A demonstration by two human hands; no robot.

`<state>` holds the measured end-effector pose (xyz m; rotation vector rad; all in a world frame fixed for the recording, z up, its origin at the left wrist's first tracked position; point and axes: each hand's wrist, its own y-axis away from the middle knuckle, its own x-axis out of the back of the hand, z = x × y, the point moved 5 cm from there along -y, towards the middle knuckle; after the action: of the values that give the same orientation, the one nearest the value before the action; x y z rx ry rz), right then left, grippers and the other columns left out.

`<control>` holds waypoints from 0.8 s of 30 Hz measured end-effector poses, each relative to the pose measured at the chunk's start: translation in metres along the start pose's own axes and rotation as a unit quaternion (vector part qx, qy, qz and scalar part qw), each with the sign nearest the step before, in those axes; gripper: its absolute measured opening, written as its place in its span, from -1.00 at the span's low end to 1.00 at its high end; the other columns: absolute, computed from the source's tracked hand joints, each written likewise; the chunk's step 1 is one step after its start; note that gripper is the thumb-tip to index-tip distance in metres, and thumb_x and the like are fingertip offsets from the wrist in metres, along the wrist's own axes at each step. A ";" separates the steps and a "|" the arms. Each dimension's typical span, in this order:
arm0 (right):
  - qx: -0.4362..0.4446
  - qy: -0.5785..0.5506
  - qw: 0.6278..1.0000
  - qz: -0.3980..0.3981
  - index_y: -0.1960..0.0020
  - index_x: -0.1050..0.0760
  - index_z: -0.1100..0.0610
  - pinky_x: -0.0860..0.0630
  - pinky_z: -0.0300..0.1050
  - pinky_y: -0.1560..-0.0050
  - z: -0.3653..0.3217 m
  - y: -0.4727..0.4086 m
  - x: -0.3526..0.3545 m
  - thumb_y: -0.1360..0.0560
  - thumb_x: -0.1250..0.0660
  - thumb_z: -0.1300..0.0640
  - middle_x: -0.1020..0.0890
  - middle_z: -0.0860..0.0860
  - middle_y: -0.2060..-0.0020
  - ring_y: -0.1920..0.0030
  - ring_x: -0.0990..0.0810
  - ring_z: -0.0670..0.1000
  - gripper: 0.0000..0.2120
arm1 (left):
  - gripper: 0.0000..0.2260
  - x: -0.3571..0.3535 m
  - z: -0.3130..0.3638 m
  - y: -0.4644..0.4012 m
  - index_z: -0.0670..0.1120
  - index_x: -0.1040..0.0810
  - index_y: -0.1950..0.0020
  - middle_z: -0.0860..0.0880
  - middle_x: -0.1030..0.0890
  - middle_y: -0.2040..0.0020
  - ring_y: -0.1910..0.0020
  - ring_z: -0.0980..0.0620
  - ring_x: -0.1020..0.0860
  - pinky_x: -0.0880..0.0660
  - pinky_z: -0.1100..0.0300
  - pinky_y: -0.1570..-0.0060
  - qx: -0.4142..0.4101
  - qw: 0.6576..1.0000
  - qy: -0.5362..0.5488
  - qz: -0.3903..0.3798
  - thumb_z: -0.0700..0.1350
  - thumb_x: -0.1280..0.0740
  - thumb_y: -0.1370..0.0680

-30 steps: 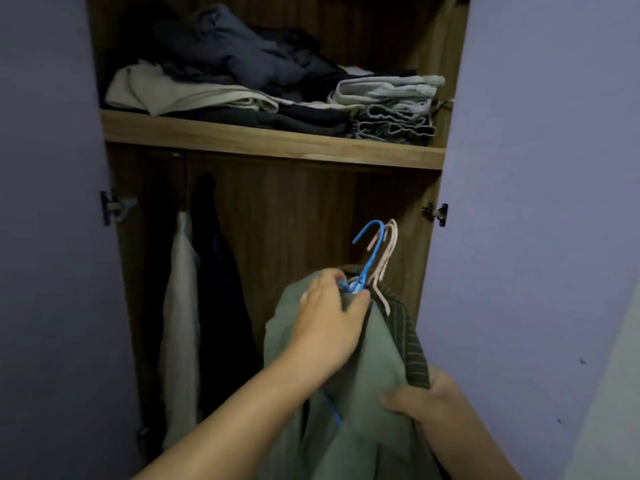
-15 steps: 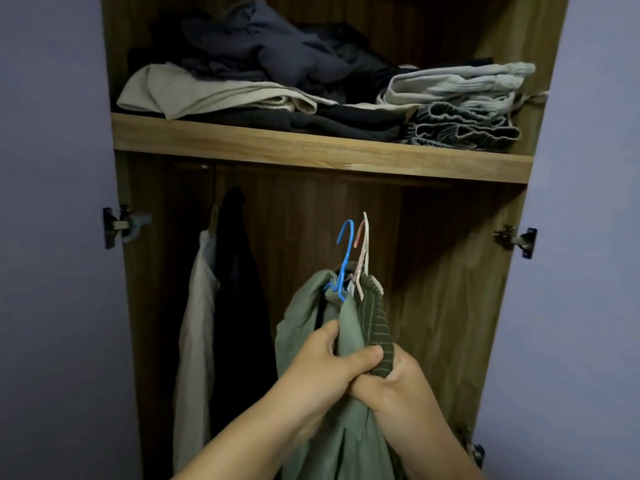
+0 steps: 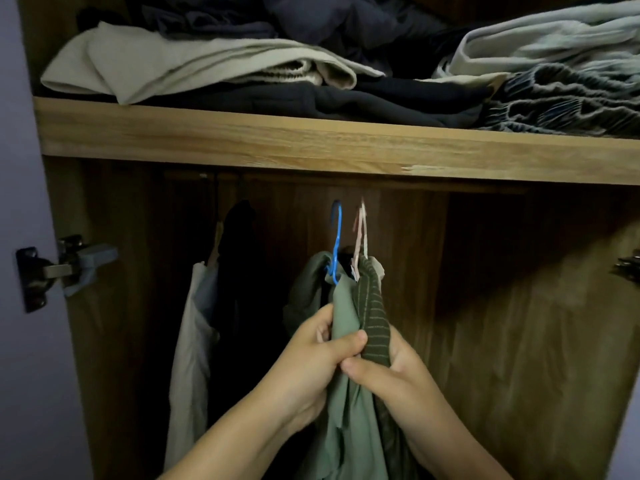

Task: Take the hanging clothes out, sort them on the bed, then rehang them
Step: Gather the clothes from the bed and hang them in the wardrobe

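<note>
A bunch of green garments (image 3: pixel 349 341) on a blue hanger (image 3: pixel 336 244) and pink hangers (image 3: pixel 360 233) is gripped below the wooden shelf (image 3: pixel 311 143) by the left hand (image 3: pixel 308 362) and the right hand (image 3: pixel 394 372), fingers curled round the cloth. Folded clothes (image 3: pixel 207 67) are stacked above. Compared with a second ago, the hooks are held higher, and the right hand is set beside the left.

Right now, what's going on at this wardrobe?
A person grips a bunch of hung clothes: the left hand holds a plain green garment, the right hand a striped dark green one. Their blue hanger and pink hangers reach up under the wooden shelf. Two garments hang further left.
</note>
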<state>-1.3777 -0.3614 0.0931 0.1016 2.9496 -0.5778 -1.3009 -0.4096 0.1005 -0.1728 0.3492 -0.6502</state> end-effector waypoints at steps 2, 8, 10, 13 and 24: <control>-0.023 -0.051 0.998 -0.009 -0.15 -0.48 0.16 -0.58 -0.20 0.06 0.005 -0.020 0.008 -0.34 -0.43 0.30 -0.70 0.08 0.04 0.01 -0.67 0.01 -0.60 | -0.75 0.008 0.002 -0.017 -0.27 -0.52 -0.15 -0.18 -0.64 0.08 0.12 -0.02 -0.63 -0.58 0.24 0.17 -0.008 1.000 0.001 0.016 -0.41 -0.19 -0.51; -0.053 -0.068 0.996 -0.015 -0.13 -0.50 0.16 -0.54 0.06 -0.01 0.024 -0.090 0.039 -0.48 -0.23 0.41 -0.67 0.15 0.11 0.12 -0.65 0.12 -0.70 | -0.75 0.026 0.014 -0.069 -0.24 -0.50 -0.15 -0.20 -0.62 0.04 0.11 -0.07 -0.60 -0.57 0.17 0.14 -0.029 0.995 -0.032 0.086 -0.39 -0.16 -0.53; -0.036 -0.065 0.997 -0.028 -0.11 -0.51 0.16 -0.54 0.07 -0.01 0.026 -0.108 0.045 -0.45 -0.23 0.43 -0.66 0.18 0.09 0.09 -0.64 0.15 -0.69 | -0.74 0.030 0.018 -0.086 -0.22 -0.50 -0.16 -0.18 -0.63 0.05 0.13 -0.06 -0.61 -0.59 0.17 0.16 -0.033 0.993 -0.041 0.109 -0.39 -0.15 -0.54; -0.010 -0.041 0.998 -0.035 -0.08 -0.53 0.11 -0.55 -0.02 0.05 0.032 -0.134 0.055 -0.44 -0.20 0.47 -0.64 0.15 0.10 0.10 -0.61 0.11 -0.64 | -0.74 0.039 0.027 -0.109 -0.19 -0.50 -0.16 -0.15 -0.63 0.09 0.18 -0.03 -0.62 -0.58 0.16 0.20 -0.044 0.985 -0.068 0.152 -0.39 -0.15 -0.55; 0.070 0.030 0.996 -0.055 0.03 -0.47 -0.08 -0.50 -0.29 0.11 0.054 -0.208 0.052 -0.43 -0.22 0.46 -0.61 0.09 0.13 0.15 -0.58 -0.03 -0.58 | -0.61 0.083 0.028 -0.176 -0.15 -0.37 -0.38 -0.19 -0.55 -0.19 -0.10 -0.13 -0.54 -0.50 0.05 -0.06 -0.031 0.938 -0.133 0.319 -0.39 -0.06 -0.59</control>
<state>-1.4414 -0.5722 0.1129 -0.0305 2.9838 -0.8119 -1.3283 -0.5974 0.1510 -0.1917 0.1465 0.0311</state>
